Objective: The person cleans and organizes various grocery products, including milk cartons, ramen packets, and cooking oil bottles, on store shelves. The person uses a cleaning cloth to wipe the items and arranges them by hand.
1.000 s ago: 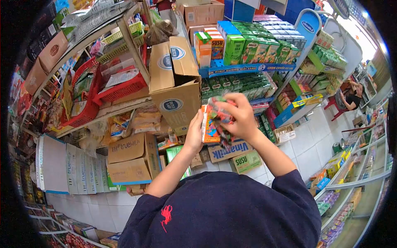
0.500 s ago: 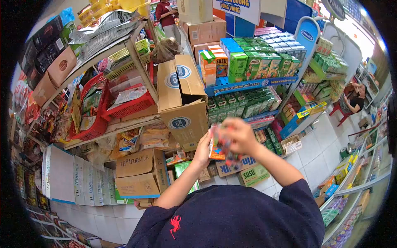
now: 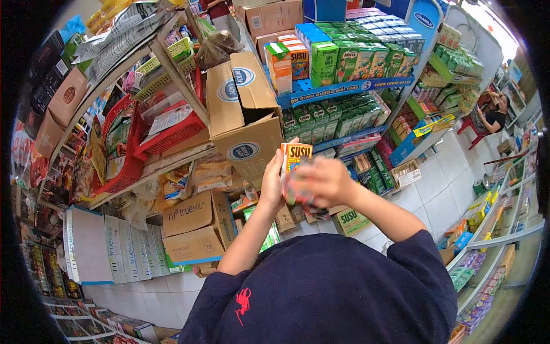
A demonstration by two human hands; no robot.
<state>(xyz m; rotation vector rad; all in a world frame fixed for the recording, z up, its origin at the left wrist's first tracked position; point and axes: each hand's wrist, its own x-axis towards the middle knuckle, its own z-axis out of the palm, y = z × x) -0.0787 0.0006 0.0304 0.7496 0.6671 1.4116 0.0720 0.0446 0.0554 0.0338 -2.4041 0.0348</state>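
Note:
My left hand [image 3: 271, 186] is wrapped round an upright orange and yellow SUSU drink carton [image 3: 299, 152], in front of the shelves. My right hand [image 3: 333, 180] is closed on a dark, red-patterned cloth [image 3: 302, 182], which lies over the lower front of the carton. Motion smears the cloth and the right fingers. Much of the carton's front is hidden behind them. Beyond my hands, similar SUSU cartons [image 3: 299, 62] stand on the blue display shelf [image 3: 349, 89] beside green soy milk cartons [image 3: 325, 64].
An open Dutch Lady box [image 3: 245, 150] stands just left of my hands. A TH true MILK box [image 3: 195, 229] is on the floor at lower left. Red baskets [image 3: 172, 131] fill the left shelf. At far right a person [image 3: 492, 117] sits on a red stool.
The carton has risen and now stands upright with its SUSU top showing. My right hand and the cloth have shifted across its front. The view has tilted slightly downward.

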